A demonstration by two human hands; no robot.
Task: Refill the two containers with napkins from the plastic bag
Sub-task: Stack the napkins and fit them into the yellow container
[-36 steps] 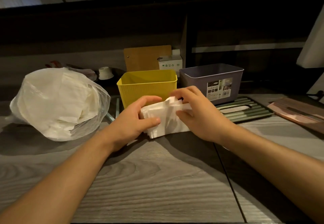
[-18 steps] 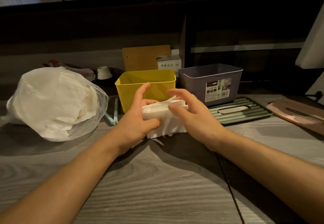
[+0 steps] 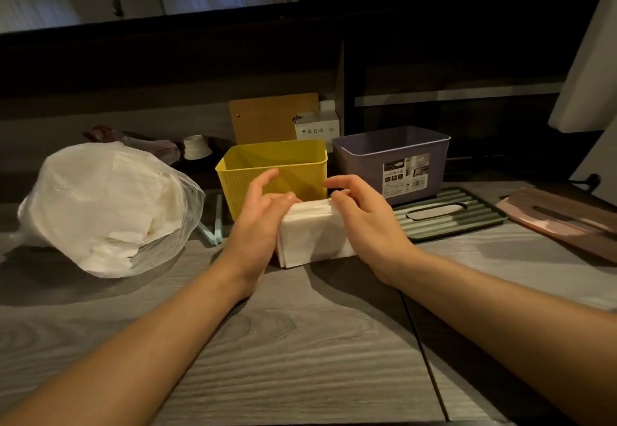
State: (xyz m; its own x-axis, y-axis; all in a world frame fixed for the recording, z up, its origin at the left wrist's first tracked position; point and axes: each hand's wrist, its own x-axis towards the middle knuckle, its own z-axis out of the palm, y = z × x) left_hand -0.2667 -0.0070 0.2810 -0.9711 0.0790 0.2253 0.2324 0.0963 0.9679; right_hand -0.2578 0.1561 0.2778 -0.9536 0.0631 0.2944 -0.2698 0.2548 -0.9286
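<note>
Broadly, a grey wood-grain table (image 3: 300, 352) carries everything. Largest on it is the clear plastic bag (image 3: 107, 208) at the left, lying on its side and bulging with white napkins. Right of centre stands the purple container (image 3: 394, 162), label facing forward, its interior dark so that I cannot tell what it holds; its front edge sits on a green ribbed lid (image 3: 450, 217) with a slot. Just left of it, the yellow container (image 3: 273, 168) is open-topped, and nothing shows inside the part in view. Directly in front of the yellow one, a stack of napkins (image 3: 312, 235) stands on edge on the table. The left hand (image 3: 258, 225) presses its palm and thumb against the stack's left end, fingers straight; the right hand (image 3: 364, 222) presses the right end, fingers loosely extended.
</note>
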